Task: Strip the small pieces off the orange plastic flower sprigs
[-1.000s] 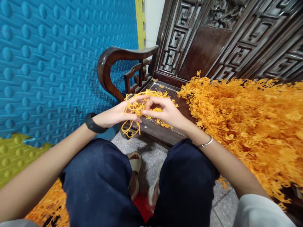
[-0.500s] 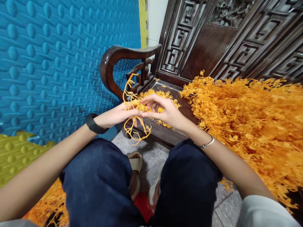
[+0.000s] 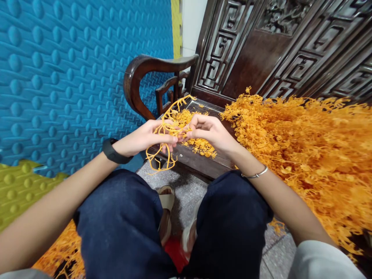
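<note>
My left hand (image 3: 158,135) is closed on an orange, branching plastic stem (image 3: 161,169), which curls out above and below the fingers. Close beside it, my right hand (image 3: 207,130) pinches part of the same stem between thumb and forefinger. The fingertips of both hands nearly meet. Beneath them, small orange plastic sprigs (image 3: 202,147) lie scattered on the seat of a dark wooden bench (image 3: 190,161).
A large heap of orange plastic foliage (image 3: 314,147) covers the bench to the right. The bench's curved armrest (image 3: 133,79) stands at the left, in front of blue foam matting (image 3: 64,85). More orange foliage (image 3: 62,248) lies at lower left.
The stem's upper end has swung to the right and its lower loop has shifted slightly left. My right hand has moved a little to the right, away from my left.
</note>
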Action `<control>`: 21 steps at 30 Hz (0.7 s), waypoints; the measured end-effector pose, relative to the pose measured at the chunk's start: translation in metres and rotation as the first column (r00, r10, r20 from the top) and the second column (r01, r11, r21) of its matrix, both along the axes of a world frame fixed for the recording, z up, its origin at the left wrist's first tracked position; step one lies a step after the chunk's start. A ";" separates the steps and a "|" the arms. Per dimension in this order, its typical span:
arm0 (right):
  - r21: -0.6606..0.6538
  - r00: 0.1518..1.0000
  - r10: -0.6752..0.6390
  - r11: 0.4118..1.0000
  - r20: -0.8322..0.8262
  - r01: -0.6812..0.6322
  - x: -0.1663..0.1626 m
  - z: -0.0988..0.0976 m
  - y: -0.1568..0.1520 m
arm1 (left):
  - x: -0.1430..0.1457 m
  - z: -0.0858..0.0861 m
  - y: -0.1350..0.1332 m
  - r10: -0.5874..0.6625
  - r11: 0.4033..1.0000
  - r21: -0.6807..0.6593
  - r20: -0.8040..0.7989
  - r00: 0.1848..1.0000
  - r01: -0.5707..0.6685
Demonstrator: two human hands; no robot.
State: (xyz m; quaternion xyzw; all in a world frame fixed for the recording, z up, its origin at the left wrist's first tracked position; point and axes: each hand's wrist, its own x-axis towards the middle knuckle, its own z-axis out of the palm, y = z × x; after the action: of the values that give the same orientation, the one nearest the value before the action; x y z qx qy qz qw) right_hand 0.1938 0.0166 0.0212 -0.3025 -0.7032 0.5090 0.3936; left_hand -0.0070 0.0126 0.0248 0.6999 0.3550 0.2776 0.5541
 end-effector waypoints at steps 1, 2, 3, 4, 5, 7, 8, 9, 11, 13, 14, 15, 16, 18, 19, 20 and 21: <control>0.015 0.999 -0.033 0.999 -0.004 0.033 0.000 0.000 0.000 | 0.000 0.001 0.000 0.029 0.999 0.034 0.000 1.000 -0.029; 0.034 0.997 -0.071 0.997 -0.013 0.071 0.000 0.001 0.000 | 0.000 0.001 0.000 0.050 0.997 0.067 -0.005 0.999 -0.050; 0.048 0.994 -0.102 0.994 -0.025 0.103 0.000 0.002 0.000 | 0.001 0.001 0.000 0.064 0.994 0.091 -0.014 0.998 -0.063; 0.053 0.992 -0.121 0.991 -0.035 0.123 0.001 0.002 0.000 | 0.001 0.000 0.000 0.072 0.992 0.104 -0.030 0.997 -0.068; 0.052 0.991 -0.129 0.990 -0.042 0.131 0.000 0.003 -0.001 | 0.001 -0.001 0.000 0.071 0.992 0.107 -0.048 0.996 -0.066; 0.039 0.989 -0.144 0.989 -0.041 0.146 -0.001 0.003 -0.002 | 0.001 -0.004 0.001 0.059 0.994 0.099 -0.081 0.995 -0.051; 0.032 0.986 -0.164 0.986 -0.039 0.165 -0.002 0.002 -0.003 | 0.001 -0.005 0.001 0.056 0.994 0.102 -0.093 0.994 -0.047; 0.023 0.980 -0.194 0.981 -0.043 0.195 -0.004 0.001 -0.003 | 0.001 -0.006 0.001 0.060 0.992 0.113 -0.106 0.993 -0.048; -0.012 0.962 -0.263 0.965 -0.073 0.263 -0.008 -0.002 -0.002 | 0.002 -0.007 0.000 0.076 0.987 0.151 -0.139 0.987 -0.054; -0.058 0.940 -0.321 0.947 -0.113 0.316 -0.007 -0.005 0.003 | 0.003 -0.006 -0.001 0.093 0.981 0.184 -0.166 0.982 -0.062; -0.072 0.922 -0.360 0.933 -0.139 0.353 -0.004 -0.006 0.007 | 0.003 -0.005 -0.003 0.093 0.980 0.188 -0.175 0.980 -0.060; -0.087 0.894 -0.414 0.910 -0.171 0.405 0.002 -0.008 0.013 | 0.002 -0.005 -0.004 0.093 0.981 0.185 -0.177 0.980 -0.060; -0.109 0.850 -0.486 0.874 -0.204 0.473 0.010 -0.010 0.019 | 0.000 -0.005 -0.004 0.096 0.982 0.176 -0.174 0.980 -0.065; -0.172 0.725 -0.641 0.767 -0.252 0.618 0.029 -0.015 0.034 | -0.004 -0.006 -0.005 0.108 0.985 0.147 -0.154 0.982 -0.085; -0.206 0.666 -0.702 0.711 -0.251 0.672 0.039 -0.019 0.041 | -0.007 -0.008 -0.004 0.108 0.989 0.121 -0.143 0.984 -0.091; -0.220 0.647 -0.729 0.685 -0.223 0.695 0.047 -0.024 0.048 | -0.009 -0.009 -0.004 0.106 0.992 0.086 -0.133 0.985 -0.095; -0.209 0.652 -0.737 0.676 -0.178 0.707 0.054 -0.029 0.055 | -0.010 -0.010 -0.002 0.101 0.994 0.045 -0.122 0.987 -0.096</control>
State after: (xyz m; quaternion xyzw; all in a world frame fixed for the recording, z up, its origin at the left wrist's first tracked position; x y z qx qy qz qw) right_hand 0.2474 0.0719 -0.0082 -0.5144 -0.4376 0.3852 0.6289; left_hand -0.0170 0.0101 0.0145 0.7082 0.4176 0.2674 0.5025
